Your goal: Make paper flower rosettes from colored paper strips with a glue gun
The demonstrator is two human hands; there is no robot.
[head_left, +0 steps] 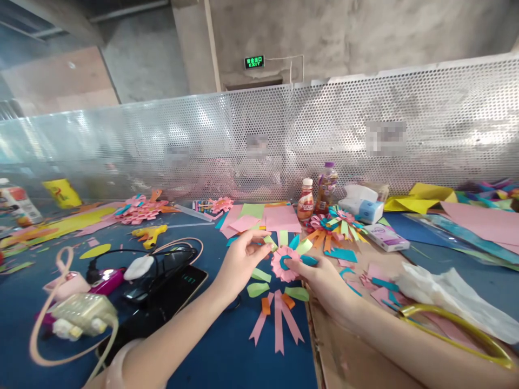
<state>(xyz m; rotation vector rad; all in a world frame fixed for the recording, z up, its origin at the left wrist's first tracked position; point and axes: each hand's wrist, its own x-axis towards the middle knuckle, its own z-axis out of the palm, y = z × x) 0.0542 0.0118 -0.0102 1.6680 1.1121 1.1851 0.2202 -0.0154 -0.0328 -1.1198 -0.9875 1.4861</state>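
A pink pleated paper rosette (280, 267) with a blue centre faces up in the middle of the head view. Green and blue paper loops fan out around its upper edge. My right hand (326, 278) grips it from the right, its thumb lying over the blue centre and its other fingers mostly hidden. From the left, my left hand (245, 259) pinches a green paper loop (271, 242) at the rosette's upper left edge. Pink ribbon tails (279, 324) with notched ends lie just below on the blue surface, beside orange loops (265, 306) and more green loops (258, 290).
On the left lie a phone (190, 281), cables, a power adapter (83, 310) and a yellow glue gun (149, 235). Behind stand two drink bottles (306, 200), a tissue pack (363, 208) and finished rosettes (343, 219). Paper scraps cover the cardboard (344, 346) at right.
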